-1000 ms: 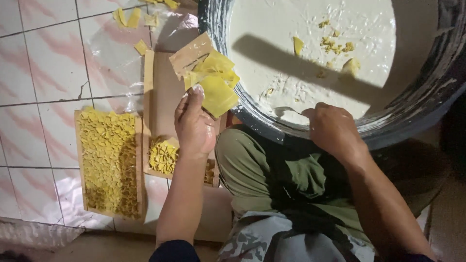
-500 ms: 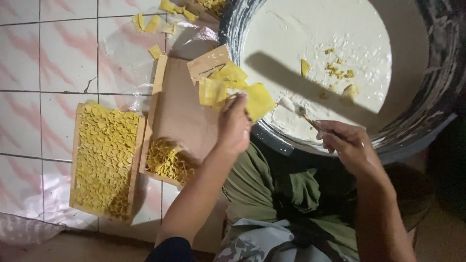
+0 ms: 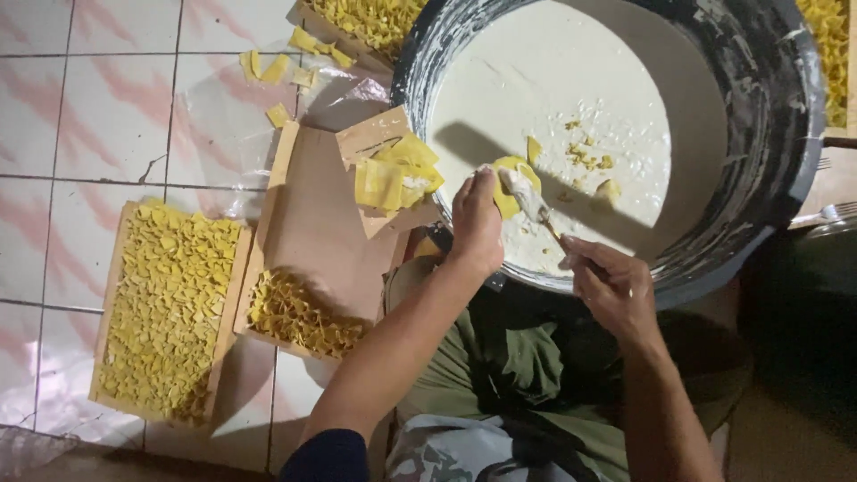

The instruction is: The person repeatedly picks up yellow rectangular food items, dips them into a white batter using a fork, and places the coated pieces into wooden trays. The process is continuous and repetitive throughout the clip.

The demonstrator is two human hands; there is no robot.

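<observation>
Now: left hand (image 3: 475, 223) over near rim of big dark basin (image 3: 786, 134), fingers curled shut round yellow wrapper square (image 3: 511, 183), held just above white batter (image 3: 571, 80). Right hand (image 3: 611, 286) at basin edge, pinched closed on thin utensil (image 3: 544, 219), batter-coated tip touching wrapper. Stack of yellow wrappers (image 3: 393, 178) on cardboard piece, left of basin. Two wooden trays w/ folded yellow pieces on tiled floor: full one (image 3: 165, 308) far left, part-filled one (image 3: 308, 268) beside it.
</observation>
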